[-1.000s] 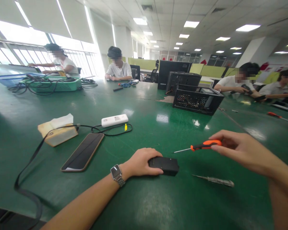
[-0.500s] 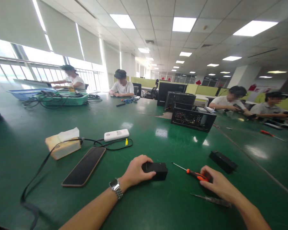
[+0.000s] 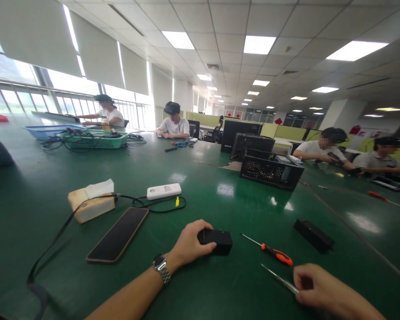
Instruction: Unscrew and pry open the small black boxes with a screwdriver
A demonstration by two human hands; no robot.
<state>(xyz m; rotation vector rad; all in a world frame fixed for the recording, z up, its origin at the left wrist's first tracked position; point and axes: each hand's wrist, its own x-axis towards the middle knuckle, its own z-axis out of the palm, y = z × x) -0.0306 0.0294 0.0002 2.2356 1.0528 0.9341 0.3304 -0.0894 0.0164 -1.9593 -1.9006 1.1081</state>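
Note:
My left hand (image 3: 189,243), with a metal watch on the wrist, is closed over the left end of a small black box (image 3: 219,240) lying on the green table (image 3: 220,289). An orange-handled screwdriver (image 3: 271,251) lies loose on the table right of the box. At the lower right, my right hand (image 3: 316,289) has its fingers closed on the handle end of a thin metal tool (image 3: 280,279), whose tip points up and left. A second black box (image 3: 314,234) lies farther right.
A dark phone (image 3: 118,240), a tissue pack (image 3: 91,205), a white device (image 3: 163,191) and a black cable (image 3: 62,231) lie at the left. A black computer case (image 3: 270,169) stands mid-table. Baskets (image 3: 93,140) and several seated people are along the far edges.
My right hand set the orange-handled screwdriver down on the table, moved back and closed on the thin metal tool. The view tilted upward. My left hand stayed on the black box.

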